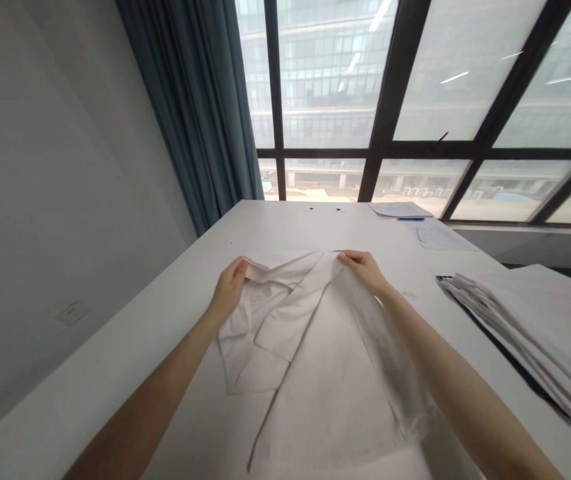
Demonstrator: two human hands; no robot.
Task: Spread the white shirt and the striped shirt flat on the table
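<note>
A white cloth (pixel 335 373) with dark seam lines hangs in loose folds over the white table, its upper edge lifted toward the middle of the view. My left hand (pixel 230 287) pinches its upper left corner between thumb and fingers. On the other side, my right hand (pixel 362 268) is closed on the upper right part of the cloth. Between the hands the fabric sags and overlaps itself. The right side and lower edge of the cloth are blurred.
On the right of the white table (pixel 285 230) lies a stack of folded white cloths (pixel 535 333) on something dark. Papers (pixel 400 209) and a blue pen (pixel 410 219) rest at the far right. A blue curtain (pixel 190 100) and windows stand behind.
</note>
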